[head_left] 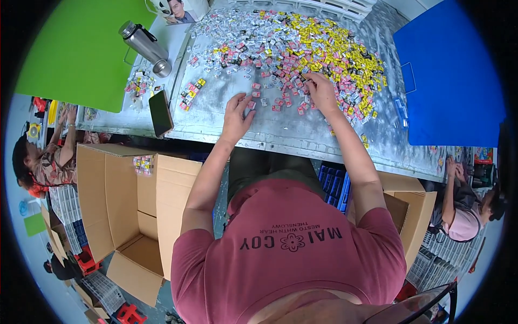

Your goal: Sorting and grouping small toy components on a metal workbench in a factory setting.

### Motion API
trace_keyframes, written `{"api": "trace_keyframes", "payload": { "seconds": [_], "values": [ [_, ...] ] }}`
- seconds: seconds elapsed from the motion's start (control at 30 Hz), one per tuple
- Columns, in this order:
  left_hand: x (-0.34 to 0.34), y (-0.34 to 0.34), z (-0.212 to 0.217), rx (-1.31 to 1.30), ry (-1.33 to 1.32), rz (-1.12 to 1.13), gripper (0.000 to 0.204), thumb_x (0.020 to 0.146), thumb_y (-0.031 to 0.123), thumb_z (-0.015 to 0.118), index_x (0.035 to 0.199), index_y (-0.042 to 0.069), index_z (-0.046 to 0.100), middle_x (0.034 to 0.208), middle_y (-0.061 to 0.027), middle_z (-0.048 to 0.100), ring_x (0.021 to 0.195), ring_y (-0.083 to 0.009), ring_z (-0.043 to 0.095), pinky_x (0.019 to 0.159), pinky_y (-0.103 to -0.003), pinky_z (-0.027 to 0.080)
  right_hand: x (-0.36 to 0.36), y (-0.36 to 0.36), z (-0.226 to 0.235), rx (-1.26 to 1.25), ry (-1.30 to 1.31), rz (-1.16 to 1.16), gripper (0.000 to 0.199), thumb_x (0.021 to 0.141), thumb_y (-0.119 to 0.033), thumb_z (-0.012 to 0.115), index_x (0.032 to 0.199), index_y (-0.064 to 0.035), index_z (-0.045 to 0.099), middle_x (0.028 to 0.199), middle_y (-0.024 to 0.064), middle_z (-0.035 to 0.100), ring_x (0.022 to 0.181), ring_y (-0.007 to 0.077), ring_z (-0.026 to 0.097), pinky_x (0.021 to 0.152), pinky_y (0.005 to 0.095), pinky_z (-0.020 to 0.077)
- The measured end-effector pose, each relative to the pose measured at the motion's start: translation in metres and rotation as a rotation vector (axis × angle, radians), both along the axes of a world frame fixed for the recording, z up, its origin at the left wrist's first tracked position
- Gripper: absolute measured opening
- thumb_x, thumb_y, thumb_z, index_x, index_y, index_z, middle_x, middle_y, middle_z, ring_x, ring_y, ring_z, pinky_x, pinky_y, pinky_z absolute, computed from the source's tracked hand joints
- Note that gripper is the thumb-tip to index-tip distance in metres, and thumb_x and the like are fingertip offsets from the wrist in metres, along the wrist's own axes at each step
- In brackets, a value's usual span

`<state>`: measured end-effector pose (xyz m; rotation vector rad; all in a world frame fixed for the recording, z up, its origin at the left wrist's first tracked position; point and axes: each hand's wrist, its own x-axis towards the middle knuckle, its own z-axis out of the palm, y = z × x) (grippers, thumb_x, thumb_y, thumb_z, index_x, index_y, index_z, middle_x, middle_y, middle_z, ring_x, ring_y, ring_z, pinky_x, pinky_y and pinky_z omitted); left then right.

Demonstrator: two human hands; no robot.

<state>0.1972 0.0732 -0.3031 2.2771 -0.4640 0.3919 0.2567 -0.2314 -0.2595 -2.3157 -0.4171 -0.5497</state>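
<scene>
A large spread of small block-shaped pieces (345, 51) in yellow, pink, white and black covers the far part of the metal worktable (216, 127). My left hand (236, 117) rests low over the table at the pile's near edge, thumb and fingers apart around a small pink-and-white piece (251, 105). Further right, my right hand (322, 94) reaches into the near side of the pile, its fingers bent and apart over pink pieces (286, 101). Nothing shows gripped in either hand, though the right fingertips partly blend with the pieces.
Left of my hands lie a short block of lined-up pieces (192, 94), a phone (160, 113) and a steel flask (143, 43) with its cup (161, 68). Green (81, 48) and blue (448, 70) panels flank the table. An open carton (118, 200) stands below left; co-workers sit on both sides.
</scene>
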Motion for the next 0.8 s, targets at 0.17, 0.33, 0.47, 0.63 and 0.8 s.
{"api": "trace_keyframes", "payload": {
  "seconds": [0.17,0.33,0.47,0.63,0.8],
  "values": [
    [0.004,-0.001,0.002,-0.032,-0.001,0.018,0.044,0.08,0.005,0.076,0.123,0.005,0.067,0.123,-0.0153,0.061,0.115,-0.0348,0.058,0.098,-0.041,0.048,-0.004,0.019,0.006,0.175,0.405,0.008,0.018,0.084,-0.005,0.072,0.102,-0.0037,0.075,0.099,0.0132,0.07,0.084,0.0267,0.069,0.075,0.036,0.0544],
    [0.003,-0.003,0.006,-0.044,0.012,0.035,0.035,0.079,0.004,0.077,0.114,0.005,0.072,0.111,-0.0134,0.062,0.103,-0.0316,0.062,0.088,-0.038,0.051,-0.008,0.054,-0.004,0.183,0.476,0.185,0.022,0.081,-0.009,0.074,0.103,-0.0031,0.075,0.099,0.0123,0.07,0.084,0.0256,0.068,0.076,0.0358,0.0542],
    [0.004,-0.003,0.008,-0.066,0.112,0.042,0.035,0.078,0.003,0.077,0.113,0.006,0.072,0.11,-0.0128,0.062,0.097,-0.0306,0.064,0.082,-0.037,0.053,-0.01,0.075,-0.01,0.079,0.335,0.211,0.02,0.081,-0.008,0.075,0.1,-0.0024,0.074,0.09,0.0109,0.066,0.081,0.0228,0.068,0.075,0.0331,0.0544],
    [0.005,-0.002,0.007,-0.029,0.059,0.037,0.037,0.077,0.004,0.079,0.113,0.006,0.072,0.11,-0.0121,0.062,0.09,-0.0293,0.064,0.078,-0.036,0.053,-0.014,0.083,-0.016,-0.096,0.224,0.196,0.021,0.078,-0.012,0.078,0.096,-0.0024,0.073,0.086,0.0124,0.065,0.08,0.0272,0.068,0.075,0.0362,0.0548],
    [0.006,-0.005,0.008,-0.061,0.063,0.043,0.037,0.076,0.005,0.079,0.112,0.006,0.072,0.108,-0.011,0.062,0.084,-0.0254,0.063,0.075,-0.035,0.053,-0.015,0.079,-0.019,-0.085,0.314,0.239,0.023,0.078,-0.013,0.077,0.098,-0.0029,0.073,0.089,0.0124,0.067,0.082,0.0287,0.068,0.075,0.0393,0.0547]
  ]
}}
